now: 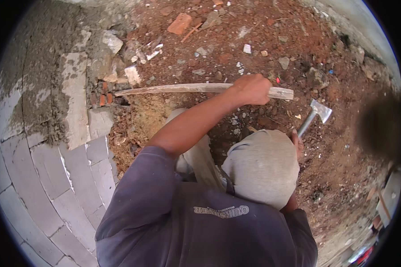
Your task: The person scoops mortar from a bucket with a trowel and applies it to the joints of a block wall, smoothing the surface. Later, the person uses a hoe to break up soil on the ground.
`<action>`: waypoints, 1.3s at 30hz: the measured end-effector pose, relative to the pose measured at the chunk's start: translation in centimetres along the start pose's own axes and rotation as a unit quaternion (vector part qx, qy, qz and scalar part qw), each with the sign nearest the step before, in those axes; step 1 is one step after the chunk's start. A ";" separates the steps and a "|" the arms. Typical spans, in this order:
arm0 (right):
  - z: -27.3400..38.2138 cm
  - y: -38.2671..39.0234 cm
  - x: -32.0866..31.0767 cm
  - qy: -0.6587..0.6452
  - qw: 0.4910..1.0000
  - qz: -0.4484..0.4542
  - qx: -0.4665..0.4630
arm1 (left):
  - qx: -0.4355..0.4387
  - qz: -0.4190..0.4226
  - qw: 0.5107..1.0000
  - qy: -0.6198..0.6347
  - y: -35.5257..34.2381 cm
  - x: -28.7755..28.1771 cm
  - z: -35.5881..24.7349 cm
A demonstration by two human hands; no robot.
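Note:
My left hand reaches across in front of me and is closed round a long, narrow wooden strip, close to its right end. The strip lies roughly level, slightly bowed, and its thin left tip comes near some red brick bits. Beyond my bent knee, my right hand grips the handle of a hatchet. The grey metal head points up and away, apart from the wood. My knee covers part of the right hand and its forearm.
A wall of grey blocks smeared with mortar stands at left. Red-brown soil holds stones, rubble and a broken brick. A pale wall edges the far right. Boards and debris lie at the lower right.

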State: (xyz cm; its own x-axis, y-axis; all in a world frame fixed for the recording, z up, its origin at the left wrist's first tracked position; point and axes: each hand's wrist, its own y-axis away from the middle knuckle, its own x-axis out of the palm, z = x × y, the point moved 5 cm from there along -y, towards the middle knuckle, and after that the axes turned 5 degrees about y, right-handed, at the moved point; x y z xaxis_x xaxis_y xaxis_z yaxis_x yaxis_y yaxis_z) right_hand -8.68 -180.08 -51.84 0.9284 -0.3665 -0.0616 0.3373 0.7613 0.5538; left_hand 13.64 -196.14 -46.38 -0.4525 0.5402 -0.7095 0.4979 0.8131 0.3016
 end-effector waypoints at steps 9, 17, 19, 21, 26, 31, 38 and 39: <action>7.7 -1.9 -4.5 -0.173 0.951 -0.155 -0.202 | -0.016 0.012 1.000 -0.006 -1.3 0.4 0.5; 3.8 -0.4 -1.5 0.120 0.991 0.006 -0.064 | -0.004 -0.005 1.000 0.015 -1.5 2.3 2.6; 7.1 -0.1 -3.2 0.007 0.989 -0.096 -0.115 | 0.004 -0.004 1.000 0.022 -1.5 2.5 2.3; 7.8 -2.4 -5.8 -0.156 0.963 -0.161 -0.152 | -0.001 0.002 1.000 0.024 -1.3 2.1 2.0; 0.3 -0.6 -2.4 0.135 0.985 -0.101 -0.040 | 0.004 -0.002 1.000 0.025 -1.9 2.7 3.2; 4.4 -0.1 -4.9 0.232 0.969 -0.052 -0.060 | -0.003 -0.005 1.000 0.031 -1.6 3.1 2.9; 1.8 -1.6 -5.3 0.102 0.970 -0.187 -0.117 | -0.003 0.012 1.000 0.025 -1.5 2.3 2.0; 1.2 -1.8 -5.2 0.139 0.971 -0.156 -0.117 | -0.003 0.012 1.000 0.026 -1.3 2.5 2.1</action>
State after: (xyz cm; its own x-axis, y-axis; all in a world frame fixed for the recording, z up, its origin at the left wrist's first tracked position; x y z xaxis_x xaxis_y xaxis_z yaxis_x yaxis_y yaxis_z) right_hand -14.24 -180.15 -51.54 0.7706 -0.4646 -0.4362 0.6047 0.7492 0.2702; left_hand 13.41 -196.30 -49.90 -0.4775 0.5703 -0.6684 0.5052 0.8006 0.3222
